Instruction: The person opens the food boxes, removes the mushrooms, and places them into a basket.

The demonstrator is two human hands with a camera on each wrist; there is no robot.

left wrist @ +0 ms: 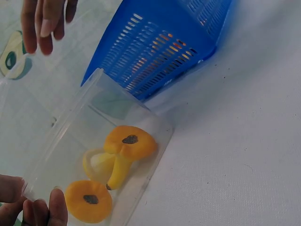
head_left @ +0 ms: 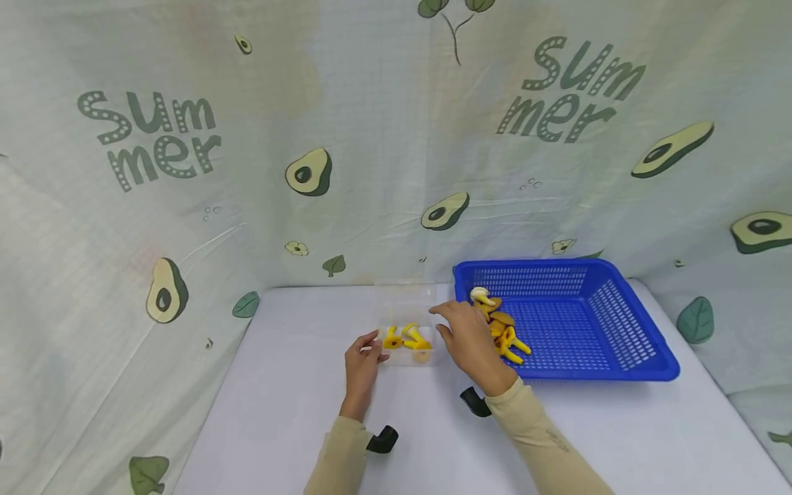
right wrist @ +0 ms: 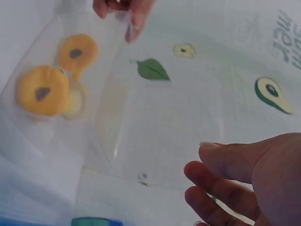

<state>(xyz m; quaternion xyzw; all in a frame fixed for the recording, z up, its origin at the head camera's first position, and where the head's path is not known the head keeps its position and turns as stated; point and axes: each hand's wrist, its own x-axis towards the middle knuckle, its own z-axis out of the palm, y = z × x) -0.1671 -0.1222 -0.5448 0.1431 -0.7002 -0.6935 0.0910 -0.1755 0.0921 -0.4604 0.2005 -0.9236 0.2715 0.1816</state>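
Note:
A clear plastic container (head_left: 402, 359) stands on the table with its clear lid (head_left: 406, 295) raised behind it. Inside lie several yellow mushrooms (head_left: 416, 338), their orange caps (left wrist: 129, 141) with dark centres plain in the left wrist view. My left hand (head_left: 361, 368) pinches the container's left rim between thumb and fingers. Over the gap between the container and the blue basket hovers my right hand (head_left: 467, 337). Its fingers are loosely bent and apart, with nothing between them, as the right wrist view shows (right wrist: 240, 179).
The blue perforated basket (head_left: 569, 330) stands right of the container. More yellow and brownish mushrooms (head_left: 502, 322) are heaped at its left end, partly behind my right hand. A white table (head_left: 297, 412) lies underneath, and a curtain (head_left: 371, 137) printed with avocados hangs behind.

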